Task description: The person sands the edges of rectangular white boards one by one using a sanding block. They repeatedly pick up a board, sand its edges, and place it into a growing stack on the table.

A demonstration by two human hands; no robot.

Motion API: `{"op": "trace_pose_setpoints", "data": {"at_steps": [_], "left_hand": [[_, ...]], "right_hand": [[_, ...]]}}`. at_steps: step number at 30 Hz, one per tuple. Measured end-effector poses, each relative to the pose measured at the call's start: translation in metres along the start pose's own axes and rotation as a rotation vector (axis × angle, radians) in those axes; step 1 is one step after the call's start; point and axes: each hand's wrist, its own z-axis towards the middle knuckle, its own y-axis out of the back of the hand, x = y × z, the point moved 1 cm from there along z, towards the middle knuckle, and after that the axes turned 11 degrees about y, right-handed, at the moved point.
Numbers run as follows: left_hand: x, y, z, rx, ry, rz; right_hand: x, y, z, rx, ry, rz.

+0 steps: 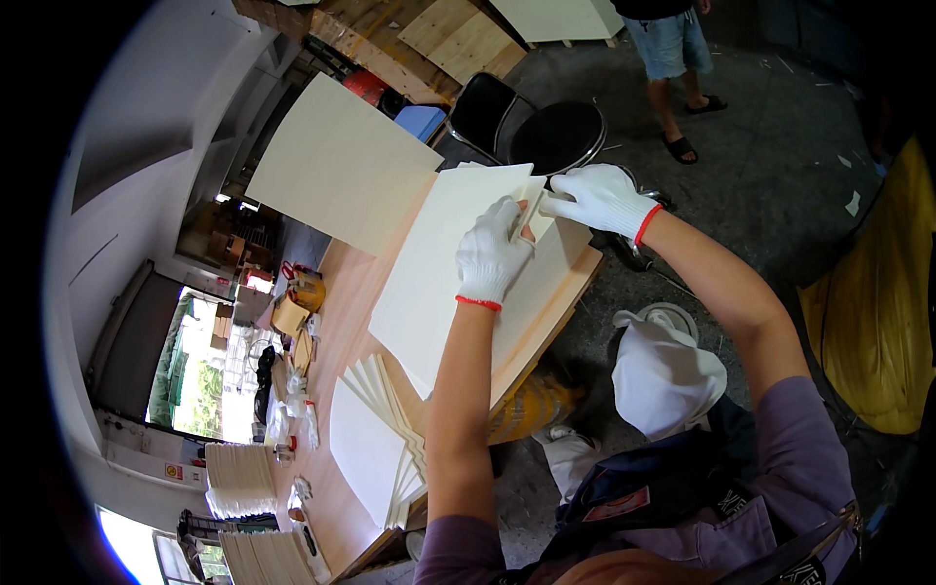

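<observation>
Half curled in the head view, the left hand (492, 255) lies over the sheets (439, 283), its grip unclear; the right hand (600, 202), partly closed, hold also unclear, is nearer their far corner. On the table (349, 302), their long axis slants away rightward

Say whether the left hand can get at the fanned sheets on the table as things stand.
Probably yes: the fanned sheets lie beside the left forearm with nothing seen on top, though the left hand must leave the bigger white sheets.
</observation>
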Motion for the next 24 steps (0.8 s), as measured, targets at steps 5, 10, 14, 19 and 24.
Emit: {"op": "trace_pose_setpoints", "data": {"at_steps": [5, 10, 14, 19, 24], "left_hand": [[0.016, -0.01, 0.019, 0.021, 0.021, 0.036], [0.017, -0.006, 0.012, 0.095, 0.053, -0.069], [0.03, -0.007, 0.007, 0.191, 0.077, -0.378], [0.036, -0.011, 0.008, 0.185, 0.073, -0.444], [0.03, -0.008, 0.007, 0.199, 0.085, -0.401]], "right_hand": [[0.004, 0.009, 0.014, -0.069, 0.221, -0.141], [0.018, 0.007, 0.021, -0.094, -0.008, 0.333], [0.017, -0.01, 0.023, -0.175, -0.216, 0.444], [0.024, -0.017, 0.02, -0.223, -0.234, 0.464], [0.023, -0.018, 0.017, -0.262, -0.224, 0.462]]}}
